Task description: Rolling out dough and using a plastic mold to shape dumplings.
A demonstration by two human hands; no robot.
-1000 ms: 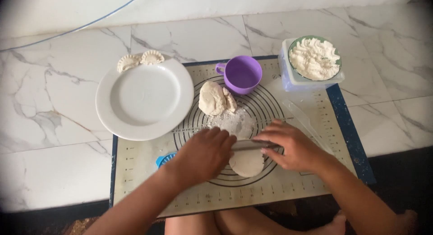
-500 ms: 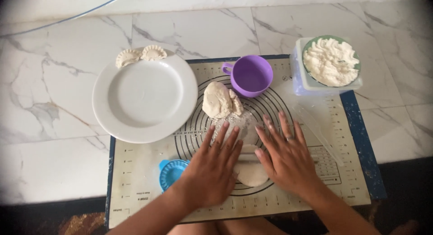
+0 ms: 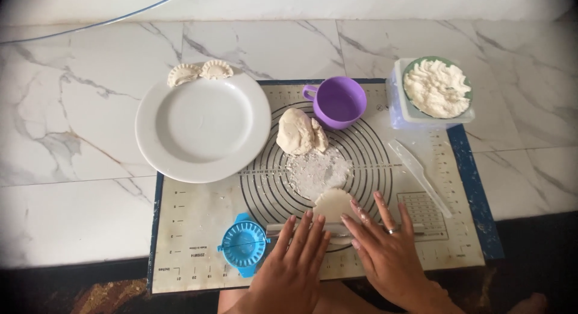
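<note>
While our left hand (image 3: 295,263) and right hand (image 3: 388,254) lie flat and open, fingers spread, on a thin rolling pin (image 3: 337,230), we grasp nothing; the palms only press on it. The pin lies across the near edge of a small round of dough (image 3: 333,204) on the beige baking mat (image 3: 198,230), whose printed ruler marks run along a dark blue border. A clear square container (image 3: 400,109) at the mat's far right corner holds a green bowl of white filling (image 3: 436,88). A purple cup (image 3: 340,101) stands beside a lump of dough (image 3: 298,132), a floured patch (image 3: 318,169) just below it. A blue dumpling press (image 3: 242,245) sits left of our left hand. Compared with half a second ago, our hands have drawn back toward us, uncovering the dough round.
</note>
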